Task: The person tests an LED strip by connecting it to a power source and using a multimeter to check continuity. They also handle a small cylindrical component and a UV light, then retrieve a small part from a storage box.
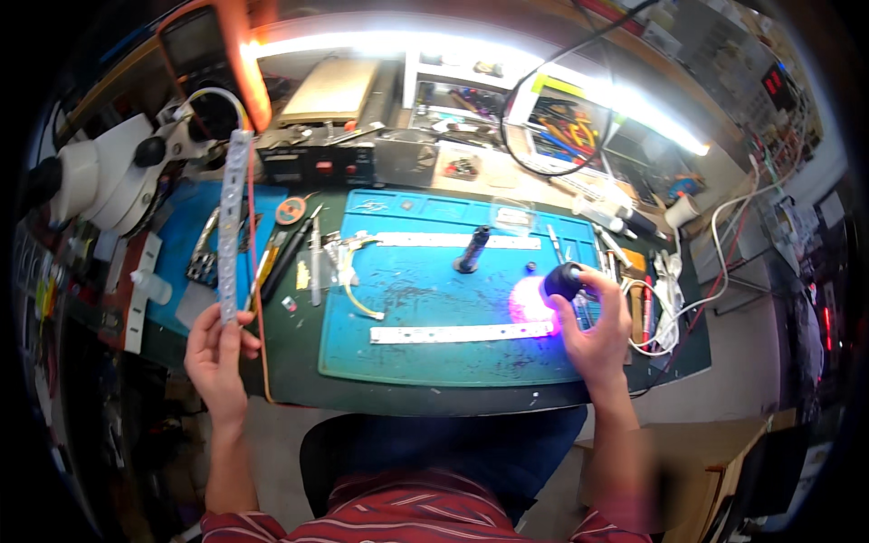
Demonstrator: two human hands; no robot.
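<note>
My left hand [220,357] is closed on the lower end of a white LED strip [232,217] with clear lenses, held raised at the left, wires looping from its top. My right hand [599,326] grips a small black UV light [561,284], casting violet glow onto the blue mat [434,357] beside the right end of another white strip [444,334]. A further strip [457,241] lies along the mat's back, near a yellow-white cable [353,291]. A black cylindrical tool [472,249] stands upright between the two lying strips.
A white microscope [90,181] stands at the left, near a small bottle [150,286]. Pens and tweezers [294,249] lie left of the mat. A black instrument box [312,163] is at the back. White cables [668,290] and tools crowd the right; a cardboard box [724,443] sits lower right.
</note>
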